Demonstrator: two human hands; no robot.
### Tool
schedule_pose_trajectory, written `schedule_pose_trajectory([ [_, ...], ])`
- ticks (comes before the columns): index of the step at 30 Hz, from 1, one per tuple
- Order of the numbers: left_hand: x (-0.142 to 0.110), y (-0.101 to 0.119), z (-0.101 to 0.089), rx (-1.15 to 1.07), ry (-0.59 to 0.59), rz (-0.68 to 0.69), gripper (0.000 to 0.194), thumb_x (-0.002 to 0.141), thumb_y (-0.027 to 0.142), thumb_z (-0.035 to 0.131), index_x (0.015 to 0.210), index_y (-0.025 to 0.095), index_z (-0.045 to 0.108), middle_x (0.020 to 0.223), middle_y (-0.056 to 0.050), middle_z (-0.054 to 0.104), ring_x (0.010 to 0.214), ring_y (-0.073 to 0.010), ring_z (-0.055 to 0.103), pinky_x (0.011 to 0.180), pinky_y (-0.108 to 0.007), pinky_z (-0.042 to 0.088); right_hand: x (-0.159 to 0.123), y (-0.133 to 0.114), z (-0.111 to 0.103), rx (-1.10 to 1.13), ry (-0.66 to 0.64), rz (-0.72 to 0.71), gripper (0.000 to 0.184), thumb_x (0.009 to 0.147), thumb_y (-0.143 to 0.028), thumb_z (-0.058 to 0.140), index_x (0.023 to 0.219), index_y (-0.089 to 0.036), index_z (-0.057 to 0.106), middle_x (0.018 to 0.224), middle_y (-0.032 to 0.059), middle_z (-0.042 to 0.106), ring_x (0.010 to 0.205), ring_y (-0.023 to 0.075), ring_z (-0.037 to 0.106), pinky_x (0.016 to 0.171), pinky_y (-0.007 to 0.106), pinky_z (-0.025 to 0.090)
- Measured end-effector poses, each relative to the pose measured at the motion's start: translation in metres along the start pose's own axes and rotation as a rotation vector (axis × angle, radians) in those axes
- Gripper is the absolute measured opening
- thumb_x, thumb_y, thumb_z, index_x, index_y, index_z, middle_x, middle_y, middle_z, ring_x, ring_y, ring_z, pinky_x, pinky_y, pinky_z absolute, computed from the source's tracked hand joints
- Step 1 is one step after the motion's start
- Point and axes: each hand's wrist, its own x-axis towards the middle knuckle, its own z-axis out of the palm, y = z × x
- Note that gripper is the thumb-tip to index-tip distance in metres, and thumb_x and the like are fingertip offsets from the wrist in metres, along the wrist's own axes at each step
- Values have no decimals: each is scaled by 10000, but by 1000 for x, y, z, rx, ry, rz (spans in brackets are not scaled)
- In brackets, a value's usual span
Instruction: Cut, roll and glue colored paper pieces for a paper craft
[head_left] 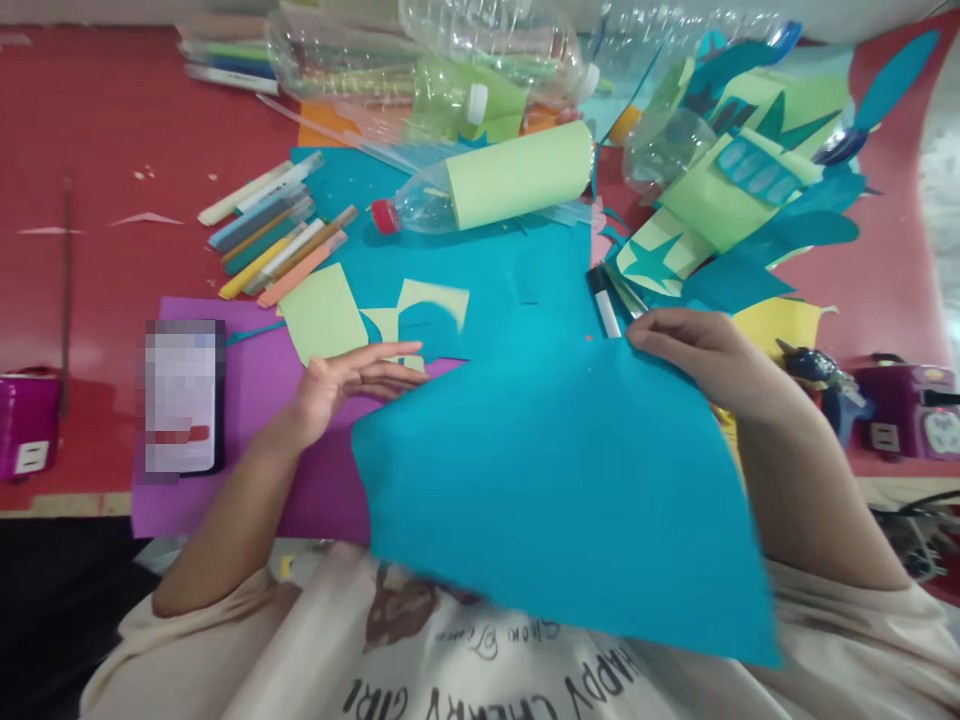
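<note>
A large sheet of blue paper (555, 480) hangs in front of me, its near edge over my shirt. My right hand (686, 345) pinches its far right corner between thumb and fingers. Beside the sheet's left edge, my left hand (364, 378) is held with fingers stretched out, holding nothing. Under that hand lies purple paper (322, 480), with pale green paper scraps (322, 310) just beyond. A plastic bottle (420, 205) with a red cap and a pale green paper wrap lies on its side farther off. A black-and-white marker (604, 300) lies near my right hand.
Several markers (277, 235) lie in a row at the left. A phone (184, 395) rests on the purple paper. Clear bottles (345, 50) lie along the back. Green and blue paper cutouts (720, 190) are piled at the right. A purple box (907, 400) stands at the far right.
</note>
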Motion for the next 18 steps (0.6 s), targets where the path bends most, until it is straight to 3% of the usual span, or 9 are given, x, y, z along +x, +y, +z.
schedule_pose_trajectory([
  [2,2,1,0,84,151,-33,830,804,837,349,1392,280,531,1300,-105,670,1159,-314,655,895,-399,572,7,1,-3,-118,63,-29,518,704,-704,621,701,-187,591,539,-32,459,451,80,357,424,237,297],
  [5,4,2,3,292,321,33,668,807,661,604,1361,294,535,1407,-89,580,1278,-303,561,923,-351,556,10,5,-5,-229,111,-46,460,751,-652,562,734,-195,605,529,-18,510,407,106,425,416,259,341],
  [7,4,0,6,423,354,90,564,829,566,637,1318,296,562,1411,-82,556,1202,-265,600,857,-321,575,9,10,-2,-296,133,-94,394,787,-577,533,757,-195,622,559,2,566,406,123,468,436,275,370],
  [9,4,-1,7,581,387,113,429,867,473,615,1255,290,607,1404,-75,539,988,-193,666,760,-299,588,9,17,2,-373,156,-185,360,820,-516,509,782,-190,657,661,43,656,464,137,518,489,288,404],
  [12,2,0,5,858,539,118,273,913,343,552,1144,250,664,1327,-75,574,836,-141,676,837,-346,588,8,26,8,-507,199,-312,379,896,-467,470,858,-186,721,826,87,728,513,138,529,545,302,435],
  [15,0,5,0,1066,643,0,290,949,336,503,1134,176,658,1266,-125,615,1106,-244,655,1033,-429,515,6,32,11,-659,303,-391,353,951,-403,476,965,-171,742,883,119,722,579,162,578,582,317,469],
  [18,-2,6,-3,1120,576,-156,502,930,473,533,1298,132,541,1450,-190,502,1359,-375,476,1117,-534,429,3,38,16,-797,381,-501,312,963,-358,505,1038,-147,723,956,162,726,831,252,674,745,376,537],
])
